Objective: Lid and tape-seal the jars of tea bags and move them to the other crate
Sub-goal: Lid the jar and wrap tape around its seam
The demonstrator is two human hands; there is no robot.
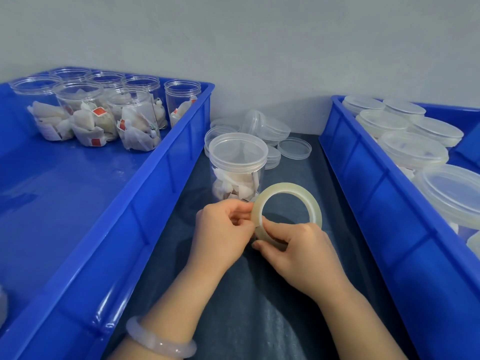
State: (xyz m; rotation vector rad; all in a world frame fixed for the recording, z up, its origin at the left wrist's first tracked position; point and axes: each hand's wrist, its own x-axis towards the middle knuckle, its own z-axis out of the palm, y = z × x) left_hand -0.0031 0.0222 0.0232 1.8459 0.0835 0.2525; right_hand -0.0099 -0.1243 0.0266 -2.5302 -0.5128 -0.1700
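The blue crate on my left (155, 178) takes up most of that side. In its far corner stands a cluster of open jars (85, 110), clear plastic with no lids, holding white tea bags with red tags. The second blue crate (389, 216) runs along my right and holds lidded jars (413, 149) packed close together along its length.

Between the two crates lies a dark blue sheet (259, 307), and both my hands are over it. My left hand (220, 229) has its fingers curled, the tips pinching at the left edge of the tape roll (285, 187). I cannot tell whether they have the loose end of the tape. My right hand (301, 248) grips the lower rim of the roll, thumb on the near side and fingers hooked through the ring. The roll is clear and tilted up towards me.

Just behind the roll and my left hand, the jar I am working on (237, 165) stands upright on the sheet, tea bags inside and a translucent lid on top. Behind it, against the wall, is a small heap of loose lids (267, 128), with one lying flat just to the right. A pale bracelet (161, 344) sits on my left wrist.
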